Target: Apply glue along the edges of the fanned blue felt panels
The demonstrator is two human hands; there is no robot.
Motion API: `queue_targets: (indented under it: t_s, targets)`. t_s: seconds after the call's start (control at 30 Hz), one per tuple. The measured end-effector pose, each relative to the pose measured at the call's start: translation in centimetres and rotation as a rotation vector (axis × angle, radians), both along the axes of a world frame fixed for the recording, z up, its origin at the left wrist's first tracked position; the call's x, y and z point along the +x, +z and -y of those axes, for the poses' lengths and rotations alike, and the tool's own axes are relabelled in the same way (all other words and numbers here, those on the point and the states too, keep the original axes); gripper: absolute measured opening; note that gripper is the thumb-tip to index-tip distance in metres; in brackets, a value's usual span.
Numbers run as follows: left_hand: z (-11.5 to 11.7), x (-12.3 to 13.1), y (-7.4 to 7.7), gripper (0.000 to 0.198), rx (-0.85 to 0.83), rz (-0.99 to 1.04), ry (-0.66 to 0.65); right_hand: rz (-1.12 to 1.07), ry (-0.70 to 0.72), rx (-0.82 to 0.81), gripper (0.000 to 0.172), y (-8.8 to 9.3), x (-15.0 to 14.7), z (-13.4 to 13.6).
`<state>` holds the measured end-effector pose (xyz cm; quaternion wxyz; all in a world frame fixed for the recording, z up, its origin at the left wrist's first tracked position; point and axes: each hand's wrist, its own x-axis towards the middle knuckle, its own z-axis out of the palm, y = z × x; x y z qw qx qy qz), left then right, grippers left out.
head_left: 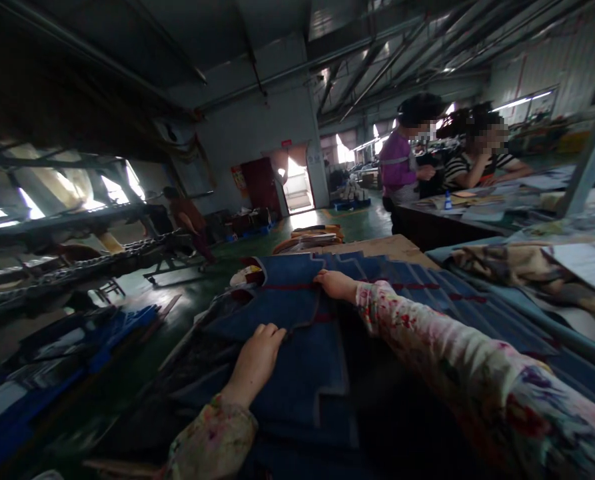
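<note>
Several dark blue denim panels with pale stepped edges and dark red strips lie overlapping on the table before me. My right hand pinches the edge of a panel near the far side, thumb and fingertips together. Closer to me, my left hand has its fingers bent and closed at the lower edge of the same cloth; its thumb is mostly hidden. To the right, more panels fan out in a staggered row, partly behind my right sleeve.
A stack of brownish pieces sits beyond the panels. On the right, a worktable holds papers, cloth and a small blue bottle; two people are beside it. Another person stands far left, past blue pallets on the floor.
</note>
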<state>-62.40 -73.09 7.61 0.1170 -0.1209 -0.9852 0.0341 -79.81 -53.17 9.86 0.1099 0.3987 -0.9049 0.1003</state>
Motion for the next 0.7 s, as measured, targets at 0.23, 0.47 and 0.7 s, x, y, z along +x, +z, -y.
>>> queue_targets:
  t_s: [0.23,0.47,0.7]
  targets:
    - [-0.9,-1.8,-0.3,0.035,0.092,-0.059,-0.045,0.038,0.076,0.037,0.034,-0.7,1.5,0.3]
    - [-0.8,-1.5,-1.5,0.033,0.219,-0.067,-0.156,0.074,0.212,0.0,0.037,0.3,8.1,-5.5]
    - [-8.6,2.4,2.7,0.034,0.28,0.363,-0.49,0.284,0.055,-0.341,0.032,0.2,19.9,-21.5]
